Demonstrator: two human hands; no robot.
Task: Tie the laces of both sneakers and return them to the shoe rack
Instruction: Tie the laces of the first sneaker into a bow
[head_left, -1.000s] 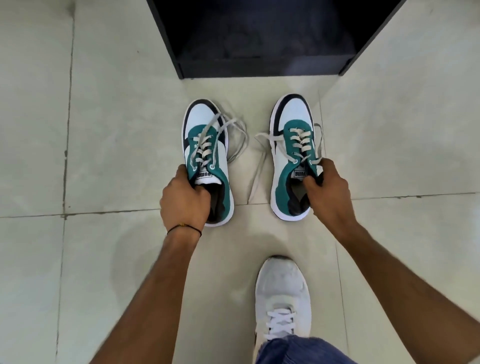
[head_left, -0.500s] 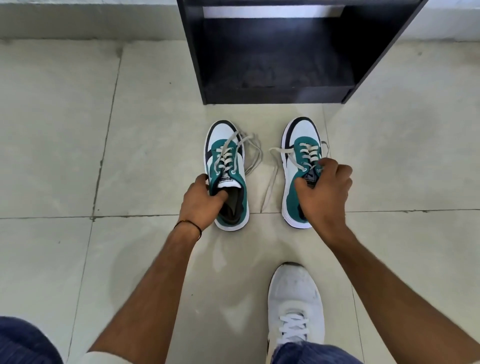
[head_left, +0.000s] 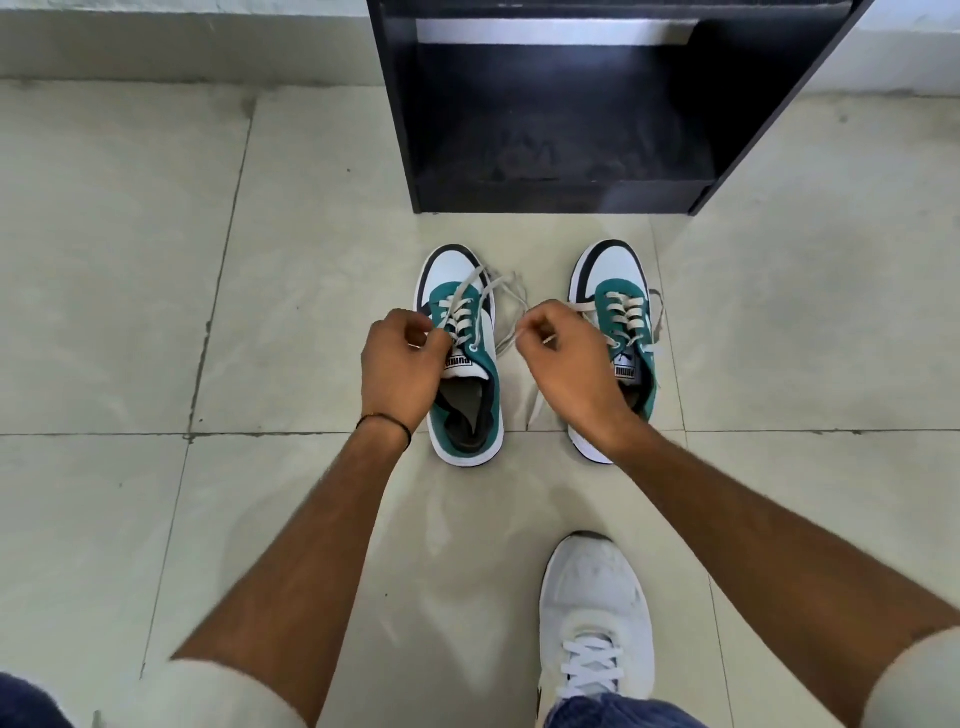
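Note:
Two green-and-white sneakers stand side by side on the tiled floor, toes toward the black shoe rack (head_left: 400, 124). The left sneaker (head_left: 467, 395) has loose grey laces. My left hand (head_left: 400, 369) pinches one lace end at the sneaker's left side. My right hand (head_left: 566, 358) pinches the other lace end in the gap between the shoes. The right sneaker (head_left: 618, 291) is partly hidden behind my right hand and wrist, and its laces lie untied.
The rack's lowest shelf (head_left: 561, 140) is open and dark, just beyond the sneakers' toes. My own foot in a white shoe (head_left: 597, 613) rests on the floor at the lower right. Pale floor tiles (head_left: 156, 312) surround everything.
Both hands left the sneakers' heel openings. My right hand moved left off the right sneaker, and both hands now grip the left sneaker's laces. The camera pulled back.

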